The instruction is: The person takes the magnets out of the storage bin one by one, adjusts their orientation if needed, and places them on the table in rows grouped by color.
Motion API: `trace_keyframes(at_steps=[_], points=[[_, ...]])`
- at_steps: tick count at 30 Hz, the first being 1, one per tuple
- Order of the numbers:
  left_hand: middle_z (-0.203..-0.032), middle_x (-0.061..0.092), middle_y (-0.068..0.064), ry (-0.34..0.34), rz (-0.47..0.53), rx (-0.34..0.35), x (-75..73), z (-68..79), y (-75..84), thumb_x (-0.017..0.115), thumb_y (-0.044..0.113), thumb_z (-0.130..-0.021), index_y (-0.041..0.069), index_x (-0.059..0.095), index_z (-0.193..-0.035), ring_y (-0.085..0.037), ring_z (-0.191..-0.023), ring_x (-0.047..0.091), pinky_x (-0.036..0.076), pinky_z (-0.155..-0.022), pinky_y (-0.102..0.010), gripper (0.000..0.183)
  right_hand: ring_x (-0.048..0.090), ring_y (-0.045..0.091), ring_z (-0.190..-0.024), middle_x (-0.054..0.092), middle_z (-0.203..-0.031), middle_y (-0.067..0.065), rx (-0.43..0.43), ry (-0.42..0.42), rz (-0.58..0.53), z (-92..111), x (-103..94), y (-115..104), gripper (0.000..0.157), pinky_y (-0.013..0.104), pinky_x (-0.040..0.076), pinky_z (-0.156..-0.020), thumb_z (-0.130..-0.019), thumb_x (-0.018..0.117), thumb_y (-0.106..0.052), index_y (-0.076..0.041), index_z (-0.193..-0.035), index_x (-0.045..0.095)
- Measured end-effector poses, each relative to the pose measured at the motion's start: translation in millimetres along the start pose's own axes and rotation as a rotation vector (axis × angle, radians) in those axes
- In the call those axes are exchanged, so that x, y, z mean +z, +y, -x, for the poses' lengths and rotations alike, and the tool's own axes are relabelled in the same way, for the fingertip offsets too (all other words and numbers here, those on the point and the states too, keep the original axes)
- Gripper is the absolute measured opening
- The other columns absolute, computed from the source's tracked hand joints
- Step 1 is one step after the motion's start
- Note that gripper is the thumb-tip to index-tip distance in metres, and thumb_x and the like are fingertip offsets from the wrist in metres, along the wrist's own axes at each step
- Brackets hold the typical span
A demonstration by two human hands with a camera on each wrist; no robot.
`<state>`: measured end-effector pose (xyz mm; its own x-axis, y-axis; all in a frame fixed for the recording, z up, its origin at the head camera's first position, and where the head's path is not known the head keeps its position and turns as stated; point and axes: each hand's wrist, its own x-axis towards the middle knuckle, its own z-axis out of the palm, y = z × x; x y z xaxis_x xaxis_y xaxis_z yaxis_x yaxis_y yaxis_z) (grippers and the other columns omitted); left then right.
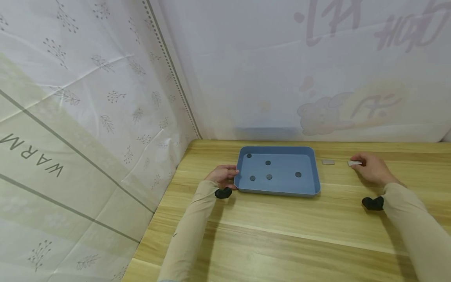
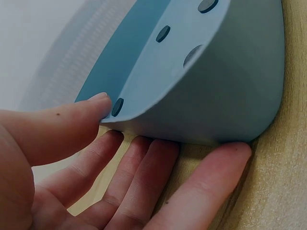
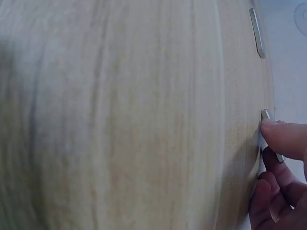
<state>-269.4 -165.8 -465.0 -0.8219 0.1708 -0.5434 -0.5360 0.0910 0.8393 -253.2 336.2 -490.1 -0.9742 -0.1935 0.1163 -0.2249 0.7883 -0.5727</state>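
Note:
A blue tray (image 1: 277,149) sits on the table with several small dark discs (image 1: 269,177) scattered on its floor. At its left end, my left hand (image 1: 221,175) holds the wall. In the left wrist view the thumb (image 2: 62,132) lies on the rim, and the fingertips (image 2: 232,153) press the outside. To the tray's right, my right hand (image 1: 374,169) pinches a small flat rectangular grey bar (image 1: 354,163) between thumb and fingers, close over the wood. A similar rectangular bar (image 1: 328,161) lies flat between tray and right hand; the right wrist view shows its narrow edge.
The wooden table (image 1: 282,231) meets a printed white cloth (image 1: 239,78) along its back edge. Another patterned cloth (image 1: 105,117) hangs along the left side. A black strap piece (image 1: 372,203) juts from the right wrist, and another (image 1: 223,192) from the left.

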Motion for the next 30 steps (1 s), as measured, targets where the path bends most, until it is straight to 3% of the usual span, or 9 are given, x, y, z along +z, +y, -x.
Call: trace_keyframes(at_steps=[7,24,30], points=[[-0.13,0.056,-0.024,-0.005,-0.002,0.01,-0.5,-1.5,-1.2,0.057,0.006,-0.096,0.0,0.045,-0.141,-0.03,-0.112,0.058,0.048,-0.092,-0.06,0.047,0.058,0.043,-0.092,0.063,-0.102,0.031,-0.002,0.007,0.027,-1.3,2.1,-0.5,0.023,0.048,0.045,-0.074,-0.094,0.06,-0.007,0.009,-0.11,0.061],[-0.129,0.057,-0.023,-0.006,-0.002,0.014,-1.0,-3.5,-1.7,0.057,0.006,-0.096,0.001,0.046,-0.14,-0.028,-0.109,0.059,0.048,-0.093,-0.06,0.045,0.053,0.046,-0.096,0.056,-0.11,0.036,0.062,-0.065,0.003,-0.6,-0.5,-2.2,0.027,0.054,0.043,-0.074,-0.098,0.052,-0.011,0.008,-0.117,0.057],[-0.129,0.057,-0.023,-0.008,-0.001,0.012,-1.3,-3.6,-1.7,0.057,0.006,-0.096,0.001,0.046,-0.14,-0.028,-0.108,0.059,0.048,-0.092,-0.06,0.046,0.052,0.041,-0.091,0.057,-0.107,0.034,0.073,-0.082,0.025,-0.4,-2.5,-5.0,0.028,0.047,0.041,-0.07,-0.099,0.051,-0.013,0.008,-0.117,0.057]])
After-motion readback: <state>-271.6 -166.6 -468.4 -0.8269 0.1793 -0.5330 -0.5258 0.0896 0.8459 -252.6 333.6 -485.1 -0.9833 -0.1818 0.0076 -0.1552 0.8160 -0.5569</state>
